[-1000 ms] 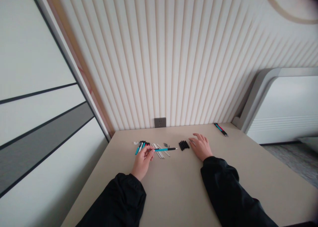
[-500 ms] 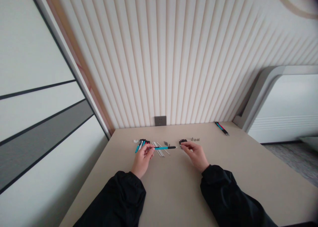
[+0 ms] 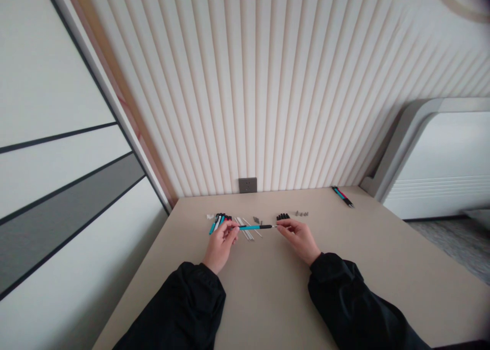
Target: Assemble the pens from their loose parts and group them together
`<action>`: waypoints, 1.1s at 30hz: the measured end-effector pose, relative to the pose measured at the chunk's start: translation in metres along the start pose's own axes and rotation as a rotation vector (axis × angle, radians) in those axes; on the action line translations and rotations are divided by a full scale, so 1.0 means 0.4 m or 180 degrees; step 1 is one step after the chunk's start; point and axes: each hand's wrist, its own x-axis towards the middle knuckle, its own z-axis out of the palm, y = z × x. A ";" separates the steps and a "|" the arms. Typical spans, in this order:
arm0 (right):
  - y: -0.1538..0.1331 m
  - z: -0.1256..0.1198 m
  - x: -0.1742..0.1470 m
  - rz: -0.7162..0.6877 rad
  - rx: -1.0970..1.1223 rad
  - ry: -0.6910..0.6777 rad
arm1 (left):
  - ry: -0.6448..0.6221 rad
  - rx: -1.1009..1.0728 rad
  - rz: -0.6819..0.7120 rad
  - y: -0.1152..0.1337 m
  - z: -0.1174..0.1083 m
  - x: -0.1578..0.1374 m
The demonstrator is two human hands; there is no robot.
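My left hand [image 3: 221,243] pinches a blue ballpoint pen [image 3: 250,227] by its rear part. The pen lies level, its black grip and thin pale point facing right. At that point, the thumb and fingertips of my right hand [image 3: 299,238] close on a small silvery piece [image 3: 276,226], mostly hidden by the fingers. Just behind my left hand lie several pen barrels [image 3: 218,221] in blue, white and red with black ends. White refills [image 3: 249,235] are spread out beyond the held pen. Behind my right fingers is a row of black grips [image 3: 283,216].
On the tabletop [image 3: 264,294], small silvery cone-shaped parts [image 3: 301,214] lie back right, dark grey springs [image 3: 256,220] in the middle and small white parts [image 3: 210,217] at left. Whole pens [image 3: 342,197] rest near the far right corner. A wall socket [image 3: 247,185] sits behind the table.
My right hand has shifted slightly left, bringing the small silvery piece up to the pen's point. The left hand keeps its hold on the pen. The view has shifted slightly.
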 end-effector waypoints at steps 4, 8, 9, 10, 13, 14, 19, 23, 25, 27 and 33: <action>0.014 0.008 0.001 0.0042 0.0121 -0.0112 | -0.0039 -0.0004 0.0013 -0.005 0.002 -0.001; 0.023 0.012 0.001 0.0141 0.0396 -0.0180 | -0.0077 -0.0035 0.0019 -0.007 0.005 -0.003; 0.023 0.012 0.001 0.0156 0.0453 -0.0199 | -0.0082 -0.0044 0.0011 -0.006 0.005 -0.003; 0.022 0.012 0.001 0.0164 0.0497 -0.0214 | -0.0086 -0.0049 0.0003 -0.006 0.005 -0.004; 0.016 0.011 0.000 0.0152 0.0538 -0.0218 | -0.0105 -0.0029 -0.0007 -0.006 0.005 -0.004; 0.013 0.010 -0.001 0.0142 0.0525 -0.0213 | -0.0115 -0.0011 -0.0005 -0.006 0.005 -0.004; -0.001 0.005 -0.002 0.0069 0.0301 -0.0213 | -0.0174 0.0107 -0.0039 -0.006 0.004 -0.007; -0.003 0.002 -0.002 0.0035 -0.0019 -0.0197 | -0.0174 0.0211 -0.0017 0.002 0.005 -0.010; -0.005 0.000 -0.003 -0.0002 -0.0163 -0.0187 | -0.0155 0.0235 0.0026 0.005 0.005 -0.011; -0.009 -0.001 -0.006 -0.0074 -0.0329 -0.0200 | -0.0136 0.0272 0.0092 0.006 0.005 -0.010; -0.018 0.003 -0.020 -0.0150 -0.0487 -0.0368 | -0.0149 0.0339 0.0167 0.005 0.006 -0.012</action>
